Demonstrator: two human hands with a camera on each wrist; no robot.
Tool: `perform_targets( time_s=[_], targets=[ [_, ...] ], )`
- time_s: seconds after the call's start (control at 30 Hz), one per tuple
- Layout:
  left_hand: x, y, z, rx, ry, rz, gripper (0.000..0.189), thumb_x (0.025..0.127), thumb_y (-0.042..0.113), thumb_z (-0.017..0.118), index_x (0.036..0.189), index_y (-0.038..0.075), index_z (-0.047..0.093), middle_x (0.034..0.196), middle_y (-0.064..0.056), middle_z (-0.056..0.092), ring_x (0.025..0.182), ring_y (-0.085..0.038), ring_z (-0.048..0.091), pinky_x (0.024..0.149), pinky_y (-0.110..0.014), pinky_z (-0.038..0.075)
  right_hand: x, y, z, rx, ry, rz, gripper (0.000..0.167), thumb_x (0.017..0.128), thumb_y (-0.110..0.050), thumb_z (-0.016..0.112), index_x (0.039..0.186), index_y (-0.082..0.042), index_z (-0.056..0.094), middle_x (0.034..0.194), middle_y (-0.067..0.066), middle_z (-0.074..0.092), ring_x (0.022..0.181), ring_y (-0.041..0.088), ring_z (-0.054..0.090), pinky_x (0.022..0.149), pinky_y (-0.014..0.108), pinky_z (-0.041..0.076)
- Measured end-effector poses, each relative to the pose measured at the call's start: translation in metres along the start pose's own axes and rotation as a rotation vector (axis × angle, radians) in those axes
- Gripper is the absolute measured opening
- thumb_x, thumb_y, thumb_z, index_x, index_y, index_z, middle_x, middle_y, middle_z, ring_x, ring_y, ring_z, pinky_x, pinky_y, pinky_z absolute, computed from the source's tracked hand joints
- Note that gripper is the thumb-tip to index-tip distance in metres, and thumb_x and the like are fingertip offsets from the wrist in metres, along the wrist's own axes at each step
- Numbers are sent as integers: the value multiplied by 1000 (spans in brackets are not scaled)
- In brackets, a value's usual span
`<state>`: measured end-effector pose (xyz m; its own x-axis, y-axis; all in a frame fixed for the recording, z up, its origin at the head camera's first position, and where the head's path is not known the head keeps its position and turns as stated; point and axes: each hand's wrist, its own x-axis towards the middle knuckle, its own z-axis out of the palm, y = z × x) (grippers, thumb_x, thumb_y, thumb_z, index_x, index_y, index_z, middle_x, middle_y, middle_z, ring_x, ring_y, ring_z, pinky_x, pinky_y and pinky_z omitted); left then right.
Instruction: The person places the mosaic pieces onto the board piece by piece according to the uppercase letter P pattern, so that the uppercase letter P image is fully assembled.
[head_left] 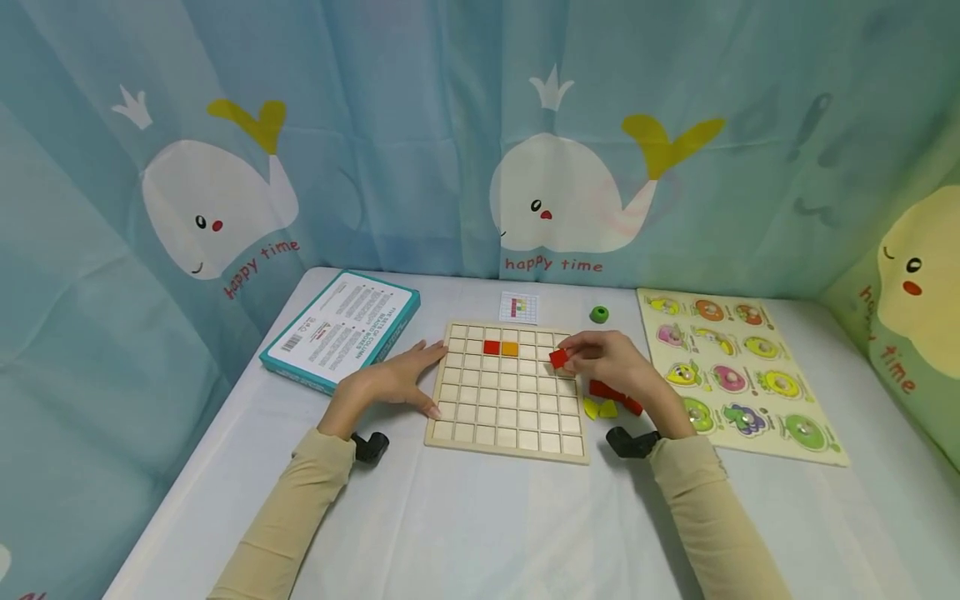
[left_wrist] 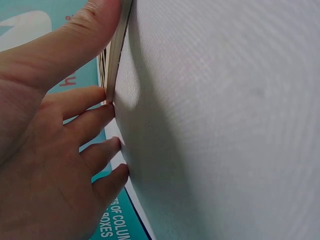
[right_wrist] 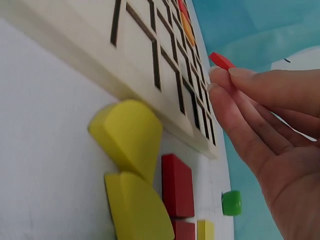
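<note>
A wooden grid board (head_left: 510, 452) lies on the white table, with a red square tile (head_left: 491, 347) and an orange tile (head_left: 509, 348) side by side in its upper cells. My left hand (head_left: 390, 379) is spread along the board's left side, thumb and fingertips at the edge. Over the upper right of the grid, my right hand (head_left: 618, 365) pinches another red tile (right_wrist: 221, 60) between thumb and fingertips, raised above the cells in the right wrist view. Just right of the board lie two yellow curved-sided pieces (right_wrist: 135, 132) and several red blocks (right_wrist: 177, 185), partly below that hand.
Behind the board is a small card (head_left: 519, 307) printed with a coloured grid pattern. A green bead (head_left: 599, 314) stands to its right. The teal and white box (head_left: 337, 329) lies at the left, and a fruit knob puzzle (head_left: 731, 379) at the right. Printed curtains hang behind.
</note>
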<state>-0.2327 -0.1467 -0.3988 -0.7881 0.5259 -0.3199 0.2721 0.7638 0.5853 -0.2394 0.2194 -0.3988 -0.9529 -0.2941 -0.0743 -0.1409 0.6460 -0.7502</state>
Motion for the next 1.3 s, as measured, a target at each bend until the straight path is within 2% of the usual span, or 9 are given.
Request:
perform_targets(
  time_s=[0.17,0.5,0.77,0.93,1.3],
  targets=[
    [1,0,1,2,-2,3,109,81,29,89,165,9,23,173,-11,15,161,-34,4,127,-57,16,2,-4,4,9,10,-36,29,95,-6,71,123,2,71,106,17,75,93,24,70,81,24,56],
    [1,-2,1,6,1,9,109,80,29,89,165,9,23,174,-9,14,161,-34,3,127,-57,16,21,-23,19,13,-35,-26,29,94,-8,72,121,0,73,108,14,76,90,21,70,86,34,56],
    [1,0,0,7,-2,7,111,80,30,90,165,9,22,174,-8,13,161,-33,3,127,-56,16,34,-38,29,-38,-63,-66,27,93,-10,72,118,0,74,110,15,76,95,23,70,86,37,57],
    [0,0,-1,0,-3,3,110,80,30,89,165,9,22,174,-8,13,161,-33,3,127,-56,15,41,-46,36,-57,-89,-61,26,93,-12,74,117,-1,75,110,13,76,97,23,70,87,37,57],
    [1,1,-1,6,-8,-1,110,80,31,90,165,9,23,174,-9,13,161,-33,3,128,-55,15,52,-59,51,-150,-124,-100,26,91,-15,78,112,0,77,105,12,77,91,21,70,85,37,57]
  ],
)
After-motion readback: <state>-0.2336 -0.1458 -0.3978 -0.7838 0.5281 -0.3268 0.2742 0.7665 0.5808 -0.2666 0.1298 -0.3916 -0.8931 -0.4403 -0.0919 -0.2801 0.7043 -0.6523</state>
